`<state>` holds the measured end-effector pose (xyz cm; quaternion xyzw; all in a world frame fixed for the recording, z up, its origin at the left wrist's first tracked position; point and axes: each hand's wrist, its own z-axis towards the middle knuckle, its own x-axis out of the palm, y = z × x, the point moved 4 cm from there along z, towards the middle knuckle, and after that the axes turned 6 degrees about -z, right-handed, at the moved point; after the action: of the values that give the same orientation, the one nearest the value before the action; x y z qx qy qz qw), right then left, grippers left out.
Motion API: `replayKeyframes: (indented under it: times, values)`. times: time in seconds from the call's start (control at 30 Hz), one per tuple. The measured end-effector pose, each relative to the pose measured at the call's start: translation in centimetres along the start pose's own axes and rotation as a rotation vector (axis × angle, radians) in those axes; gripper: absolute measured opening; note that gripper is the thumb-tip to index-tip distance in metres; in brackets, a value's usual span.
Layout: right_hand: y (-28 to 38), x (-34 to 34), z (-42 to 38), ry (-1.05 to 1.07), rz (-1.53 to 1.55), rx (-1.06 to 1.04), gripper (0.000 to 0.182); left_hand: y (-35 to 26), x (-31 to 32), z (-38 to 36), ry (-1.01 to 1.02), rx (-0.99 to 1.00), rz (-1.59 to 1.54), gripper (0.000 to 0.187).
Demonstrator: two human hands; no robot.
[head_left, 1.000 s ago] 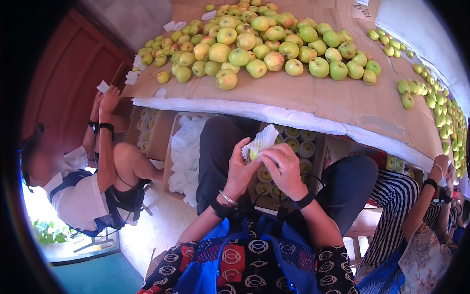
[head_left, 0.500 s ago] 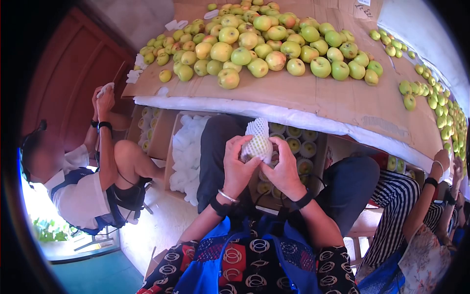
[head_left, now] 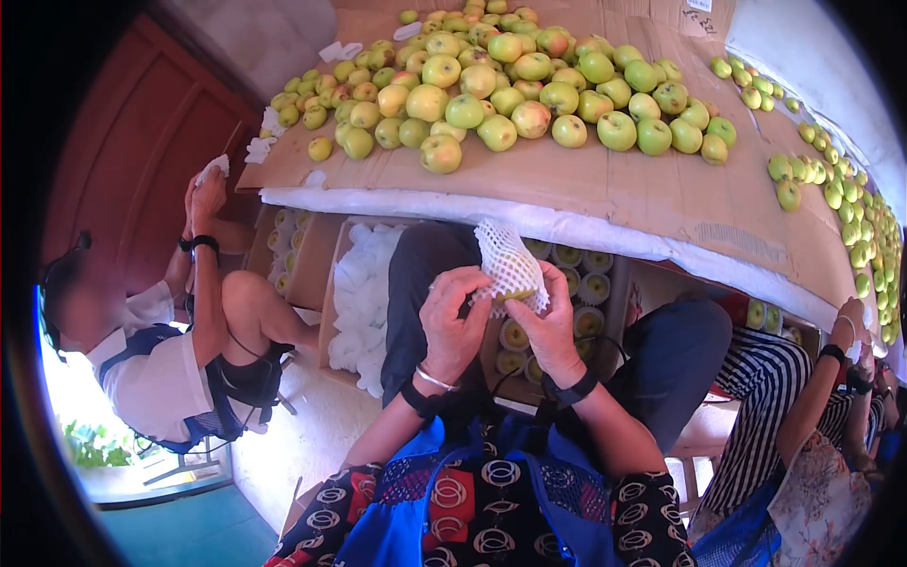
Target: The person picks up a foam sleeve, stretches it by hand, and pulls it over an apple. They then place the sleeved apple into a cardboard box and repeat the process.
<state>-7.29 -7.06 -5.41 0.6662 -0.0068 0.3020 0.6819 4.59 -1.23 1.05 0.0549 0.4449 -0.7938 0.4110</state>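
While both hands meet at mid-frame, the left hand [head_left: 456,317] has thumb and fingertips nearly together at the lower rim of a white foam net [head_left: 508,255], and the right hand [head_left: 550,326] half-curls round its other side, the green apple [head_left: 515,295] showing between them. I'd ease that rim evenly, lest the mesh tear. I count one net and one apple held; the apple pile [head_left: 477,80] at upper centre overlaps too much to count.

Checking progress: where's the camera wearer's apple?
Head view, right of centre: the apple lies partly in white net, between left hand and right hand, below the table's edge.
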Motion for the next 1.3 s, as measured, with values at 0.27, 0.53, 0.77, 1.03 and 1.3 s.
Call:
replayKeyframes:
  times: [0.27, 0.53, 0.77, 1.03, 1.3]
  values:
    - [-1.9, 0.2, -0.8, -0.058, 0.489, 0.221, 0.060, -0.5, 1.0, -1.3, 0.012, -0.215, -0.228, 0.016]
    - [-2.9, 0.0, -0.8, 0.065, 0.522, 0.271, 0.058, -1.5, 0.9, -1.2, 0.017, -0.062, -0.290, 0.014]
    - [-3.0, -1.2, -0.5, 0.046, 0.531, 0.308, 0.057, 0.0, 2.7, -3.4, 0.106, -0.418, -0.596, 0.013]
    - [-1.2, -0.8, 0.1, 0.116, 0.569, 0.318, 0.061, -0.3, -1.0, -0.1, -0.053, -0.172, -0.255, 0.030]
    - [-2.2, 0.0, -0.2, 0.190, 0.423, 0.266, 0.061, 5.2, 2.2, 0.7, 0.162, -0.615, -0.924, 0.031]
